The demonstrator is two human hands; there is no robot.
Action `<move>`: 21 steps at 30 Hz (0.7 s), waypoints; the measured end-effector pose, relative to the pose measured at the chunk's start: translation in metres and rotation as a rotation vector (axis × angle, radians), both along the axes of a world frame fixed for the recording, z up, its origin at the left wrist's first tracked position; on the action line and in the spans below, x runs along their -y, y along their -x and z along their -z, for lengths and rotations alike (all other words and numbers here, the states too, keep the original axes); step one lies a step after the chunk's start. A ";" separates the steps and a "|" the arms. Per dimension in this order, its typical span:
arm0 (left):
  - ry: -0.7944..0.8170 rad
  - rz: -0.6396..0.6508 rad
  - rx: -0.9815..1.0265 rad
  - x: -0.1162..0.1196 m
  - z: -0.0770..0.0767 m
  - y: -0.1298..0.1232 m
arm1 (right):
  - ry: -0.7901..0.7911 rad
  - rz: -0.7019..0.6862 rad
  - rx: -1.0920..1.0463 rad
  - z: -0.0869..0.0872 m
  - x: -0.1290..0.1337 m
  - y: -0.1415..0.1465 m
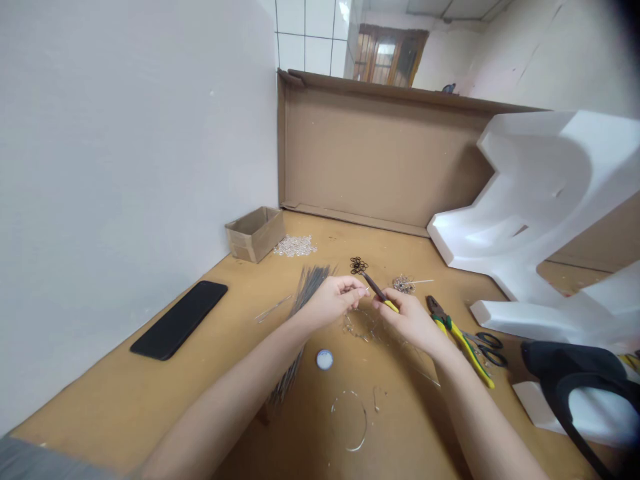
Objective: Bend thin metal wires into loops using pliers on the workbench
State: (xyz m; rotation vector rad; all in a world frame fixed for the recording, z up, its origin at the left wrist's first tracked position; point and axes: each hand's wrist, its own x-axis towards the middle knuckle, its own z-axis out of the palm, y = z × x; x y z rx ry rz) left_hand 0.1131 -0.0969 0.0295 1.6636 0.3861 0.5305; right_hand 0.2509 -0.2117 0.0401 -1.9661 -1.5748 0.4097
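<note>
Bare forearms, right hand around yellow-handled tool

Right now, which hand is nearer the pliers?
Right hand: it is just left of the pliers, not touching them. The left hand is farther left, past the right hand.

Here on the workbench, working out from the left hand and right hand: phone at nine o'clock, cardboard box at ten, cardboard tray at twelve, foam block at two, pliers at three!
</note>
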 end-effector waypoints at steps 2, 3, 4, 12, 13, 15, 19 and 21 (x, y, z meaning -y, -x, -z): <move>0.130 0.064 0.029 -0.002 0.001 0.000 | -0.002 -0.054 -0.104 -0.002 0.000 -0.002; 0.174 0.085 0.044 -0.003 0.001 0.000 | -0.009 -0.071 -0.143 -0.002 0.000 -0.003; 0.199 0.093 0.053 -0.003 0.001 -0.001 | -0.018 -0.081 -0.173 -0.002 0.000 -0.003; 0.193 -0.169 0.168 -0.002 -0.004 -0.003 | 0.040 -0.052 -0.273 0.000 0.000 -0.004; 0.195 -0.199 0.203 -0.004 -0.004 -0.002 | 0.044 -0.038 -0.276 0.000 0.000 -0.005; 0.194 -0.224 0.241 -0.008 -0.004 -0.001 | -0.020 0.024 -0.272 -0.001 -0.001 -0.005; 0.029 -0.279 0.153 -0.018 0.001 0.000 | -0.356 0.249 -0.253 -0.008 0.004 -0.006; -0.145 -0.290 0.090 -0.021 0.004 0.000 | -0.486 0.356 -0.193 -0.013 0.009 -0.007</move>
